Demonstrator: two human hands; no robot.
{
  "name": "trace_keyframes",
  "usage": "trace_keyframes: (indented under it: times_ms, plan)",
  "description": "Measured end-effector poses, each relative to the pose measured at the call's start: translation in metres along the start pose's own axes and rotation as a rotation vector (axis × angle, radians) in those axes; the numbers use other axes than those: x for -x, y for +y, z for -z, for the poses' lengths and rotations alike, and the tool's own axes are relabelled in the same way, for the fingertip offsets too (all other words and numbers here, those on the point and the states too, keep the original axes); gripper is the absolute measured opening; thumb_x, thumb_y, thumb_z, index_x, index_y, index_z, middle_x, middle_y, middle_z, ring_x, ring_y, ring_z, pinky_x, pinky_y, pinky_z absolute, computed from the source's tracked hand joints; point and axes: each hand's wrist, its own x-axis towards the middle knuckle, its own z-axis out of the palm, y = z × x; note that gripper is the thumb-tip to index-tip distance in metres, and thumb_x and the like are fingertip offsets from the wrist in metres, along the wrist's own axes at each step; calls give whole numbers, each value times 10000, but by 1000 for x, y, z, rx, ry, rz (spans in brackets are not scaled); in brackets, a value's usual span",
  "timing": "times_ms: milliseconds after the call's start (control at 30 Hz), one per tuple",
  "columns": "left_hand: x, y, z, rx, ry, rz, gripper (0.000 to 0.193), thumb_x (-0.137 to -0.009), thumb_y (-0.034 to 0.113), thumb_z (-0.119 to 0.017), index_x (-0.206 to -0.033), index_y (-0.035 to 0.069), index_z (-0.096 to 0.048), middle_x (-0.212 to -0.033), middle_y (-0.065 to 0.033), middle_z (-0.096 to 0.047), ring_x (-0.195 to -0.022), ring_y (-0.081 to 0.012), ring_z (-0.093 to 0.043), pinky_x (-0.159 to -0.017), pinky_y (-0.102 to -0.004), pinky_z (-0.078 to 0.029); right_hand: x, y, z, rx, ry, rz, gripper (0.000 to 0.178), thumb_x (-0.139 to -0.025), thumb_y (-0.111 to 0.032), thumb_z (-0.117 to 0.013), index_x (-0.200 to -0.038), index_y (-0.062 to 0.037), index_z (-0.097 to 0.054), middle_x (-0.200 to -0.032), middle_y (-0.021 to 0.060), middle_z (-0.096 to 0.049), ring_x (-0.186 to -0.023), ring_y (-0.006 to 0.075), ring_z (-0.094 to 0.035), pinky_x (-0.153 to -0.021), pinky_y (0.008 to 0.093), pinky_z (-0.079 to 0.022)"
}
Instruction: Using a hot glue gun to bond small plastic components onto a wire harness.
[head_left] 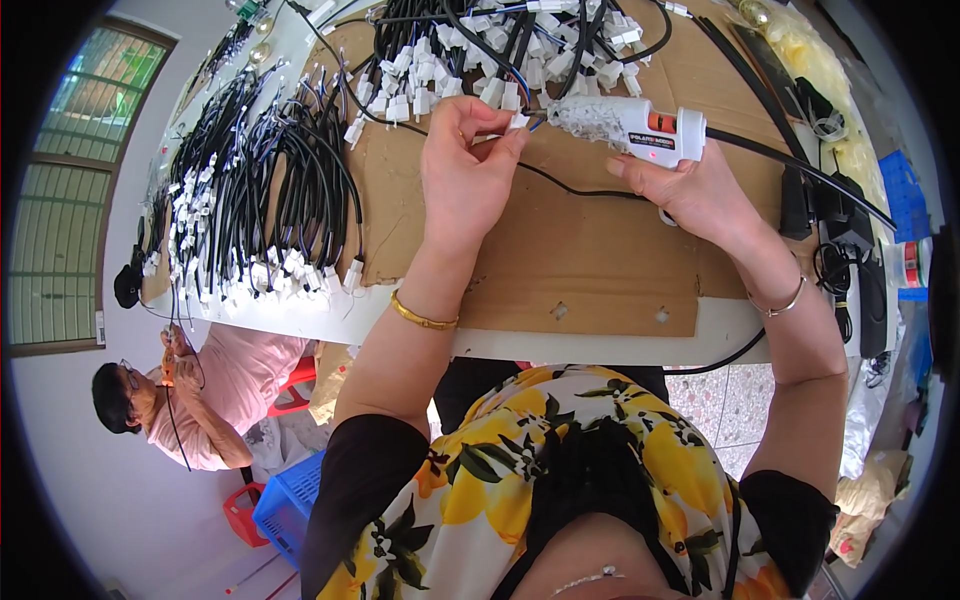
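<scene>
White connector (518, 121), partly covered by fingertips (511, 140), sits pinched in the left hand (466, 168); the right hand (698, 192) grips a glue gun (650, 132) (handle mostly hidden).

A small white connector (518, 121) is held up at far centre. Just right of it, a white glue gun (640, 130) is held roughly level, nozzle pointing left toward the connector, its front crusted with lumpy, translucent residue, red light showing.
</scene>
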Motion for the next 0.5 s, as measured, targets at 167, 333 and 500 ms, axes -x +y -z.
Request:
trace_keyframes:
  times_ms: [167, 333, 500]
  plan:
    - [1, -1, 0, -24, 20, -12, 286, -693, -94, -601, -894, 8, -424, -845, -113, -576, -750, -123, -571, -648, -216, -478, -1, 6, 3, 49, -28, -76, 186, -733, -149, -657, -825, -28, -551, -649, -50, -523, -573, 1, -411, -489, 156, -339]
    - [-1, -4, -1, -20, 30, -66, 289, -681, -76, -614, -888, 8, -430, -827, -102, -579, -697, -122, -578, -601, -215, -474, -2, 6, 4, 56, -15, -59, 194, -733, -166, -660, -826, -32, -554, -641, -51, -517, -583, 2, -418, -493, 159, -344]
    - [1, -3, 0, -48, 60, -38, 295, -674, -66, -630, -883, 8, -435, -800, -90, -585, -684, -116, -576, -606, -215, -472, 1, 4, 0, 70, 9, -22, 200, -735, -183, -658, -825, -36, -556, -640, -53, -512, -566, 4, -402, -474, 164, -329]
